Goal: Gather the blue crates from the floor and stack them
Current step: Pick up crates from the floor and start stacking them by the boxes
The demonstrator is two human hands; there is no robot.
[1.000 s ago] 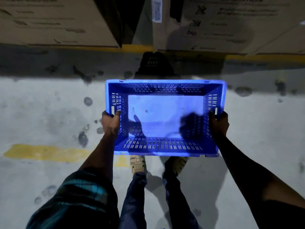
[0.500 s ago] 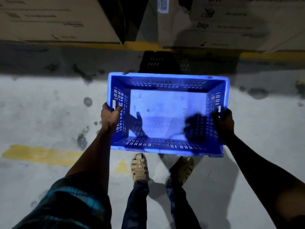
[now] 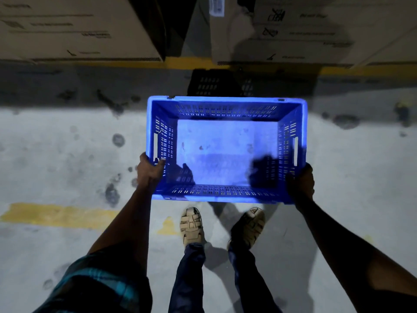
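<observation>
Held off the floor between both hands, above the feet: blue crate [image 3: 225, 152], open side up, nothing inside. Long axis running from hand to hand, level. Left hand [image 3: 150, 171] gripping the near left rim, thumb hooked over inside; right hand [image 3: 301, 182] clasping the near right corner. Beyond the hands, a dark crate [image 3: 216, 83] against cardboard boxes [image 3: 79, 28]; bare concrete floor [image 3: 56, 154] out past each hand.

Both arms reach forward from the lower frame toward its middle. The left hand [image 3: 150, 171] curls its fingers over the left wall of the blue crate [image 3: 225, 109], thumb outside. The right hand [image 3: 301, 181], in shadow, grips the crate's right wall.
</observation>
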